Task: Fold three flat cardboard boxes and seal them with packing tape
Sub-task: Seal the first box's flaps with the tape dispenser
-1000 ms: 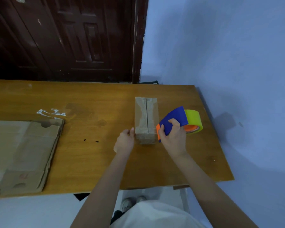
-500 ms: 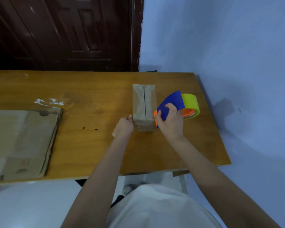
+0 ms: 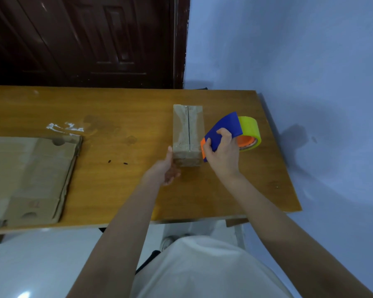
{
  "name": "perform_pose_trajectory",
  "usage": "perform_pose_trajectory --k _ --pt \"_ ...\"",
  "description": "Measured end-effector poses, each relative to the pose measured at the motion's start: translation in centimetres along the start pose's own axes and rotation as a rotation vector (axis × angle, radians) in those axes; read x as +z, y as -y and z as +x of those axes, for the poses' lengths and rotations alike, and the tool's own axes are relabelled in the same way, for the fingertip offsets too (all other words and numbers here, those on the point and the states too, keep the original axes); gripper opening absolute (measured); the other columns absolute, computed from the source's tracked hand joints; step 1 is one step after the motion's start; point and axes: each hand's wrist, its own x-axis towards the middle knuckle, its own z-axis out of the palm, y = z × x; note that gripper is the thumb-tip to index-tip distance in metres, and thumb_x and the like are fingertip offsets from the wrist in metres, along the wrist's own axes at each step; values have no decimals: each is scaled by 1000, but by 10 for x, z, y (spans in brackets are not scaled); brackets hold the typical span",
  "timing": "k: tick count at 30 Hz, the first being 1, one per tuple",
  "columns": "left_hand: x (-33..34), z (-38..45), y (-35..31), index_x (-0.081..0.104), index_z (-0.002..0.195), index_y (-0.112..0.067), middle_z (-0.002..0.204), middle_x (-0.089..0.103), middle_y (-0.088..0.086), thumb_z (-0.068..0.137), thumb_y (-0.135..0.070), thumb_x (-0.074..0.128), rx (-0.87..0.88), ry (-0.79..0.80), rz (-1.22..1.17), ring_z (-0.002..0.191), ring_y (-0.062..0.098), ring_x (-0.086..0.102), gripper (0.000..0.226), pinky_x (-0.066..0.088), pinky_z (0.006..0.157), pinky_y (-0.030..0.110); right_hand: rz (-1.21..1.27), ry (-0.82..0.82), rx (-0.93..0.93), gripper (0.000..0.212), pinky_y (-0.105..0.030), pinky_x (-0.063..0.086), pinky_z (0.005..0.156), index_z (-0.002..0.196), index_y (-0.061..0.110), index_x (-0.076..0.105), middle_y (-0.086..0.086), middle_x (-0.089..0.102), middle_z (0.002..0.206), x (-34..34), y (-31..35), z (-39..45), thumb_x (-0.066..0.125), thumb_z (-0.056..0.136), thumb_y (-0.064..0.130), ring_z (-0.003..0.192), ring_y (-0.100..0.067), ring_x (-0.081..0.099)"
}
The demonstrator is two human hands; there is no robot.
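**Obs 1:** Cardboard, brown, one small folded box (image 3: 188, 134) standing on the wooden table (image 3: 116, 190), right of centre. Glossy tape shows along its top seam and down the near end.

**Obs 2:** Hands?

**Obs 1:** Right hand (image 3: 223, 157) curled round the blue tape dispenser (image 3: 223, 130), yellow-green roll (image 3: 249, 132) behind it. Orange nose sits against the box's near right corner. Left hand (image 3: 163, 168) has changed: a second ago it was cupped against the box's near left corner, now the palm has dropped back toward the table edge, fingers loosely spread, only the thumb tip at the box's left edge.

**Obs 2:** Dispenser moved?

**Obs 1:** Barely. Same corner across all three moments; much of the apparent shift is the head camera.

**Obs 2:** Reading?

**Obs 1:** My judgement: the strip on this box is laid, and the easing brace suggests a cut or tear-off comes next. I cannot see whether the tape is severed.

**Obs 2:** Remaining stock?

**Obs 1:** Flat cardboard (image 3: 26, 179) stacked at the table's left end, well apart from the box, unfolded. Most of the task looks ahead.
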Motion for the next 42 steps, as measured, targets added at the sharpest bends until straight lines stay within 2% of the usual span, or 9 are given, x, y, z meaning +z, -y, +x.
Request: perform_pose_trajectory --k 2,4,7,14,16,20,25,33,42 --pt "3 1 2 57 102 -1 86 64 10 99 -37 43 107 -131 24 65 21 60 39 45 46 26 8 12 12 42 -35 46 49 108 9 38 -25 58 81 0 -1 0 66 77 2 66 -36 57" --pt "0 5 4 52 124 1 113 60 18 98 -11 40 285 -298 10 94 34 61 31 52 74 39 5 10 32 35 -35 46 49 107 0 46 -24 59 82 1 -2 0 65 78 4 67 -36 58" --pt "5 -14 8 36 145 -16 146 41 3 101 -22 37 536 -246 -167 134 22 38 44 32 101 28 5 3 39 30 -35 47 48 103 -5 49 -23 58 81 3 -5 -2 63 78 6 66 -35 58" --pt "17 -25 34 18 151 -14 153 30 3 99 -30 44 525 8 55 140 20 29 60 26 107 28 17 -32 29 37 -36 49 48 107 6 42 -23 59 82 4 -6 -3 64 77 6 66 -34 58" --pt "11 -28 36 13 151 -8 155 23 10 96 -35 50 591 -230 413 143 25 23 72 24 112 36 14 -37 42 34 -40 51 47 105 -2 47 -22 59 81 5 -8 -4 65 77 5 66 -34 58" --pt "20 -26 30 15 150 -7 157 17 12 91 -28 56 1246 -497 1254 146 22 10 75 7 119 37 37 -37 51 39 -36 50 50 107 9 39 -22 59 83 6 -9 -5 65 78 7 68 -34 59" --pt "33 -18 28 8 151 -9 159 8 10 103 -22 30 1180 -577 1460 147 20 4 54 -5 116 32 75 3 154 35 -23 42 60 109 4 45 -20 59 93 7 -13 -4 64 80 12 78 -23 57" --pt "30 -12 26 -3 150 -10 157 10 16 98 -7 40 1199 -577 1560 146 26 9 68 1 116 36 416 -73 507 42 -19 52 66 113 23 37 16 44 102 -14 -31 9 67 85 15 89 -8 57" --pt "28 -13 24 1 150 -10 157 14 15 92 -3 51 1224 -594 1610 145 25 13 78 7 117 35 524 -213 600 45 -10 47 60 109 28 34 5 47 106 -23 -33 4 68 83 12 87 -7 59"
